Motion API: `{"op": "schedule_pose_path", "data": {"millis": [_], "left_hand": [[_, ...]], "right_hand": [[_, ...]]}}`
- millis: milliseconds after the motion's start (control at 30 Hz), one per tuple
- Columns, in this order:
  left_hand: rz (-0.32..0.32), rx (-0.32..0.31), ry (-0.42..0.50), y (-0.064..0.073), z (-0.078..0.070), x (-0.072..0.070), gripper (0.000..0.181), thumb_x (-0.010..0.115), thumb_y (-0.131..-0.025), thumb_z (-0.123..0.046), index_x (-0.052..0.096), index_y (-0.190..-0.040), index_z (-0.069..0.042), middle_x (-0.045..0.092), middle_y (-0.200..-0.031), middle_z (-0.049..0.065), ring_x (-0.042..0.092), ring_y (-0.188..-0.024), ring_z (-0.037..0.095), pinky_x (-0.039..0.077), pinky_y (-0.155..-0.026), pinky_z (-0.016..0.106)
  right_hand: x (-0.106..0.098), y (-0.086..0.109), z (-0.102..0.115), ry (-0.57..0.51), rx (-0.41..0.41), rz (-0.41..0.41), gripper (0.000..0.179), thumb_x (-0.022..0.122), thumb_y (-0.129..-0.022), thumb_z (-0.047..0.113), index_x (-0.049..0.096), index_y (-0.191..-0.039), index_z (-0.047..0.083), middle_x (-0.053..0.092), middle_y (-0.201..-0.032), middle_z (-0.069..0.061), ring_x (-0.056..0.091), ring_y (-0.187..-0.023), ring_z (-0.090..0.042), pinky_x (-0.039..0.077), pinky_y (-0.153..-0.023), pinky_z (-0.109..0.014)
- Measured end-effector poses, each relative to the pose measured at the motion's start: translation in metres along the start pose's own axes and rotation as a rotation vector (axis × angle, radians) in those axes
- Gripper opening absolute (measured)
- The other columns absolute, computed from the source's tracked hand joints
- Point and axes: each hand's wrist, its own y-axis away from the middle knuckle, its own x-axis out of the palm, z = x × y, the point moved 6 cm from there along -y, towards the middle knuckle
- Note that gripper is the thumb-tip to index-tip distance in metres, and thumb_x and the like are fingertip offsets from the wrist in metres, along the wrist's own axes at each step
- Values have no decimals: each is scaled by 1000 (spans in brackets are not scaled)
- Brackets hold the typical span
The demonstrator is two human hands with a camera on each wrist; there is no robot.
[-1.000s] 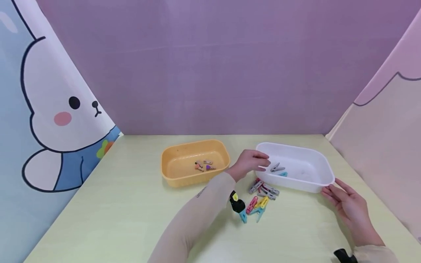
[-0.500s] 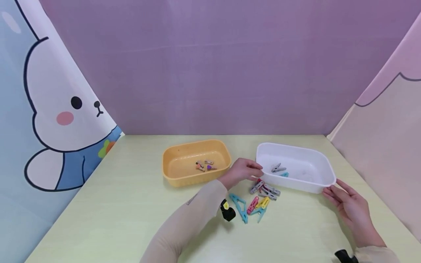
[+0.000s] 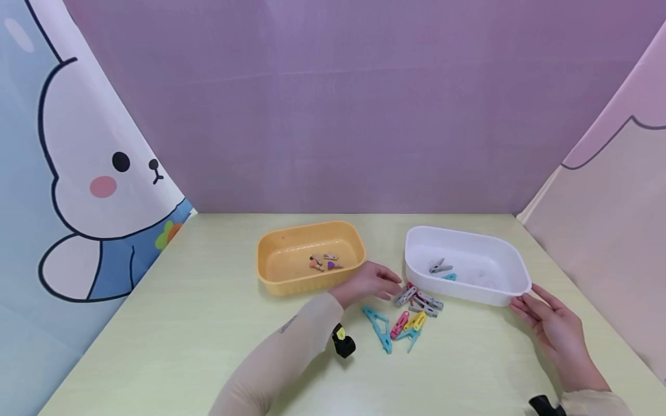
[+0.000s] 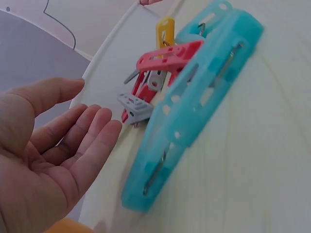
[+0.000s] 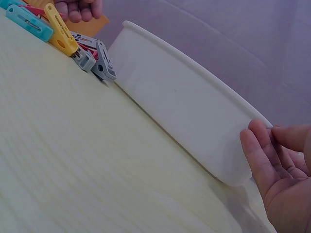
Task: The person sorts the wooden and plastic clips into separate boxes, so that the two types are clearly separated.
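Note:
My left hand (image 3: 367, 283) hovers just left of a pile of clothespins, fingers relaxed and nothing in them. Grey clothespins (image 3: 425, 301) and red ones lie nearest its fingertips. Closer to me are a pink clothespin (image 3: 399, 325), a yellow clothespin (image 3: 416, 320) and turquoise ones, a large turquoise clothespin (image 4: 194, 107) filling much of the left wrist view. At the near right corner of a white plastic basin (image 5: 170, 92), my right hand (image 3: 554, 329) pinches the rim between thumb and fingers. A grey clothespin (image 3: 440, 266) and a turquoise clothespin (image 3: 450, 277) lie inside that basin.
An orange-yellow basin (image 3: 270, 282) stands to the left, behind my left forearm, with several small decorated wooden pegs (image 3: 330, 256) in it. A purple backdrop (image 3: 333, 115) rises at the table's far edge, and printed cloths hang on both sides.
My left hand has drawn back from over the white basin, moving left and nearer to me, beside the pile. The large turquoise clothespin has come into full view. My right hand stays at the basin's corner.

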Motion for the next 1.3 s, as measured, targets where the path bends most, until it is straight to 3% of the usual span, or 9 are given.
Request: {"op": "schedule_pose_path", "data": {"millis": [200,400,667,933,1300], "left_hand": [[4,-35,-84,10,11,-9,25,76,-89,-17,72,-110,-4,73,-95,0,70,-84,17,59,-79,30],[32,-25,-172,19,17,-13,21,78,-87,-18,75,-104,-6,74,-91,-2,69,-82,14,58,-76,27],[114,-24,-325,32,19,-21,19,80,-84,-17,76,-102,-13,73,-93,-8,67,-85,10,54,-81,25],[186,-44,-332,41,18,-22,28,82,-76,1,74,-102,-5,73,-90,0,67,-81,10,56,-74,22],[172,-77,-380,40,20,-20,29,83,-72,8,75,-96,-8,70,-83,0,62,-73,12,55,-66,22]], "right_hand": [[0,0,0,-5,-3,9,37,38,-99,-18,70,-107,-2,71,-94,-24,73,-86,-33,60,-80,-38],[-1,0,0,3,-6,2,37,39,-99,-18,71,-107,-1,71,-94,-24,73,-85,-32,61,-79,-38],[-1,0,-1,6,-8,3,37,38,-99,-18,71,-107,-1,72,-94,-23,73,-85,-32,61,-78,-38],[-1,0,0,9,-2,-6,36,39,-99,-17,71,-106,-1,72,-93,-23,74,-85,-32,61,-79,-38],[-1,0,0,12,-8,-6,37,39,-98,-18,71,-106,-1,71,-93,-23,74,-85,-32,61,-79,-38]]}}
